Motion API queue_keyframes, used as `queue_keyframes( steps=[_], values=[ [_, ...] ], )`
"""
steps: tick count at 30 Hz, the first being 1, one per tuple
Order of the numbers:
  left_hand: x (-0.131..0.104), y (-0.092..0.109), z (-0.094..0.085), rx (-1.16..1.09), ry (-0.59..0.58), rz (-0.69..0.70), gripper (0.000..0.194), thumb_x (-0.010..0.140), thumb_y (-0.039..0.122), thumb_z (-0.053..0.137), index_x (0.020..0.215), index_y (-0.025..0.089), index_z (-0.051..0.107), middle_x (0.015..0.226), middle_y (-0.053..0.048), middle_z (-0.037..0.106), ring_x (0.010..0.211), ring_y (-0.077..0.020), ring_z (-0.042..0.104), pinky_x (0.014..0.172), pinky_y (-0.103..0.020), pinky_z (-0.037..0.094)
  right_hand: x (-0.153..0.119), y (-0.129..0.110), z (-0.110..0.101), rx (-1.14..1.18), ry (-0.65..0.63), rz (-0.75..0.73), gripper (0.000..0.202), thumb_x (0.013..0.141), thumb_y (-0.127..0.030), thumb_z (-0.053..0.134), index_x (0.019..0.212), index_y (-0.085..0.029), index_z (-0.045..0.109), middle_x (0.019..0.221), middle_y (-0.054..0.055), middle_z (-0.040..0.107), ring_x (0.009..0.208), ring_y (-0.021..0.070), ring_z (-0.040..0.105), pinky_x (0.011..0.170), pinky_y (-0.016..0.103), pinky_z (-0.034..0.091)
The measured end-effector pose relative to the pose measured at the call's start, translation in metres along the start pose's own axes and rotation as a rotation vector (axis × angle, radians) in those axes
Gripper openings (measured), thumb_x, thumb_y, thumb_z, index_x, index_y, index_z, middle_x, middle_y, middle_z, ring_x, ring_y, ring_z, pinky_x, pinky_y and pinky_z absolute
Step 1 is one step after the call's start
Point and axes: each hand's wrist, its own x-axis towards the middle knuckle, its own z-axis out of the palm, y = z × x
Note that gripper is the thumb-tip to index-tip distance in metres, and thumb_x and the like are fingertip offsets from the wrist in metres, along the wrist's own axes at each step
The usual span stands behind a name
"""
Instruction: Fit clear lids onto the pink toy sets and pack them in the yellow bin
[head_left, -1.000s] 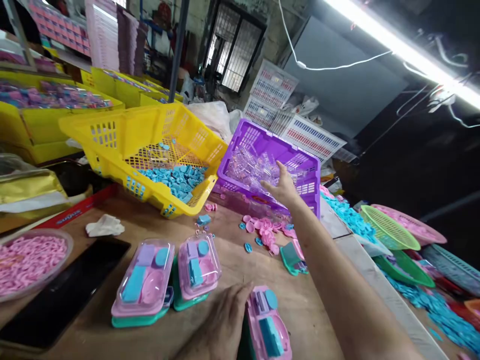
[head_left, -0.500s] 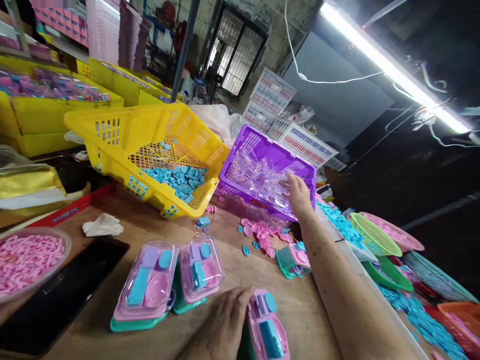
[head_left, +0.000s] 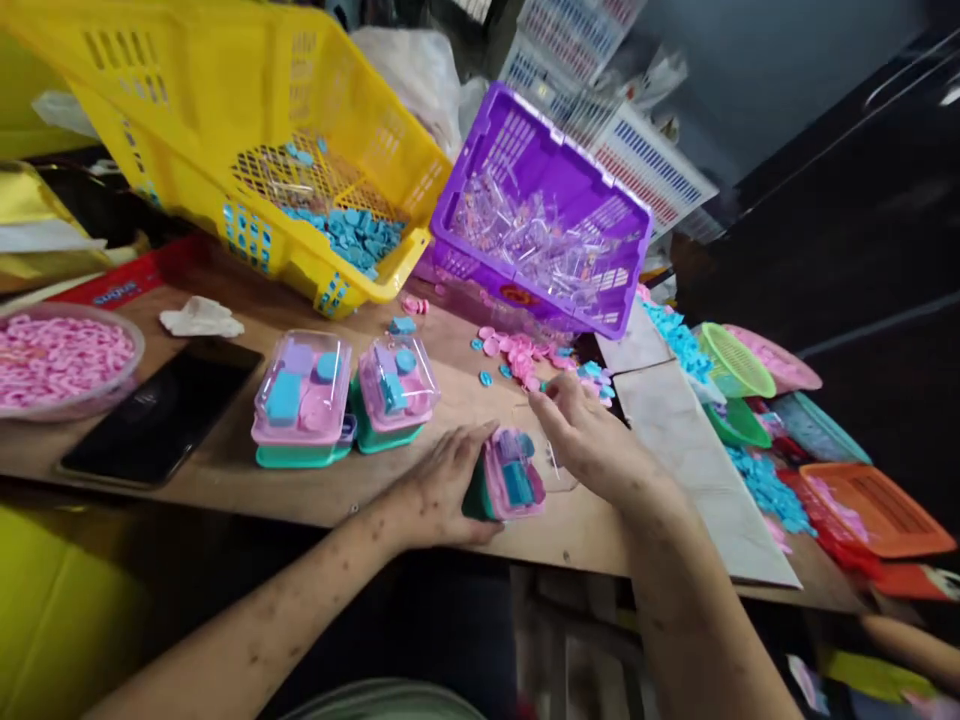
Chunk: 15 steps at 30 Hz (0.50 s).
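Note:
My left hand [head_left: 442, 490] is wrapped round a small toy box [head_left: 514, 475] with a green base and a pink tray of blue and purple pieces. That box stands uncovered near the table's front edge. Just right of it is my right hand [head_left: 581, 435], its fingers closed on a clear plastic lid [head_left: 559, 475] that is partly hidden by the hand. To the left stand two similar toy boxes, a larger one [head_left: 300, 400] and a smaller one [head_left: 396, 390], both under clear lids. Beyond my right hand lie loose pink pieces [head_left: 521, 355].
A yellow basket [head_left: 390, 285] holds blue parts; a purple basket [head_left: 540, 290] holds clear plastic lids. At left are a black phone [head_left: 161, 415] and a tub of pink pieces [head_left: 60, 360]. Baskets and blue parts [head_left: 765, 490] line the right, where another person's forearm [head_left: 911, 645] shows.
My right hand has come back from the purple basket to beside the toy box, with a clear lid in it. My left hand stays on the box. The view has tilted down.

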Motion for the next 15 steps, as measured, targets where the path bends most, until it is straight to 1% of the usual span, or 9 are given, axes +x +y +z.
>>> queue_keyframes(
  steps=[1,2,3,6,8,10,11,13,15],
  values=[
    [0.000,0.000,-0.001,-0.008,-0.017,0.022,0.125,0.082,0.036,0.094,0.178,0.026,0.015,0.177,-0.022,0.040,0.168,-0.0450,0.038,0.140,-0.068,0.032,-0.007,-0.002,0.002,0.011,-0.022,-0.052,0.027,0.110,-0.030,0.046,0.127,-0.023,0.065,0.126,0.018,0.071,0.113,0.0365,0.070,0.101,0.062,0.061],
    [0.001,0.001,-0.002,-0.016,-0.031,0.044,0.124,0.083,0.037,0.094,0.178,0.027,0.014,0.177,-0.021,0.041,0.168,-0.0445,0.039,0.140,-0.068,0.033,-0.012,-0.003,0.002,0.052,-0.065,-0.063,0.029,0.111,-0.030,0.045,0.132,-0.024,0.063,0.132,0.018,0.070,0.119,0.0373,0.069,0.104,0.063,0.060],
    [0.001,0.001,-0.002,-0.023,-0.038,0.064,0.124,0.084,0.038,0.093,0.178,0.028,0.014,0.177,-0.021,0.041,0.168,-0.0440,0.039,0.139,-0.067,0.034,-0.016,-0.003,0.001,0.096,-0.117,-0.053,0.030,0.112,-0.032,0.045,0.136,-0.025,0.062,0.136,0.017,0.070,0.123,0.0365,0.069,0.105,0.061,0.061],
    [0.000,0.001,-0.002,-0.044,-0.018,0.063,0.129,0.083,0.037,0.094,0.180,0.027,0.009,0.179,-0.023,0.038,0.167,-0.0450,0.040,0.137,-0.068,0.037,-0.020,-0.006,-0.009,0.220,-0.241,0.042,0.042,0.115,-0.046,0.047,0.152,-0.029,0.055,0.149,0.013,0.067,0.127,0.0322,0.071,0.105,0.053,0.065],
    [0.000,0.000,-0.001,-0.061,-0.012,0.031,0.136,0.079,0.039,0.096,0.180,0.024,0.006,0.180,-0.026,0.034,0.167,-0.0474,0.040,0.136,-0.069,0.038,-0.022,-0.012,-0.016,0.302,-0.278,0.118,0.052,0.114,-0.057,0.049,0.157,-0.028,0.054,0.155,0.014,0.065,0.121,0.0310,0.075,0.103,0.051,0.065],
    [0.001,-0.001,0.000,-0.070,-0.022,0.007,0.138,0.077,0.041,0.097,0.180,0.021,0.008,0.180,-0.027,0.034,0.167,-0.0486,0.040,0.135,-0.070,0.038,-0.025,-0.019,-0.019,0.339,-0.260,0.164,0.059,0.111,-0.067,0.053,0.154,-0.028,0.058,0.150,0.014,0.067,0.110,0.0298,0.077,0.098,0.050,0.066],
    [0.001,-0.001,0.001,-0.073,-0.027,0.002,0.136,0.076,0.042,0.098,0.179,0.020,0.011,0.179,-0.028,0.036,0.166,-0.0490,0.041,0.135,-0.070,0.038,-0.027,-0.022,-0.019,0.336,-0.233,0.177,0.060,0.109,-0.070,0.056,0.151,-0.028,0.061,0.144,0.013,0.070,0.107,0.0298,0.077,0.097,0.050,0.066],
    [0.002,-0.001,0.000,-0.082,-0.032,0.004,0.133,0.075,0.043,0.098,0.178,0.020,0.017,0.176,-0.027,0.041,0.164,-0.0490,0.043,0.135,-0.070,0.039,-0.029,-0.026,-0.017,0.289,-0.146,0.173,0.057,0.107,-0.070,0.060,0.144,-0.028,0.067,0.135,0.012,0.071,0.114,0.0321,0.075,0.102,0.052,0.064],
    [0.002,0.000,0.000,-0.095,-0.023,0.018,0.130,0.075,0.044,0.099,0.177,0.021,0.021,0.173,-0.025,0.045,0.162,-0.0481,0.047,0.134,-0.069,0.041,-0.030,-0.029,-0.014,0.238,-0.052,0.135,0.051,0.106,-0.065,0.061,0.138,-0.027,0.071,0.130,0.013,0.070,0.122,0.0338,0.073,0.109,0.054,0.061]
  ],
)
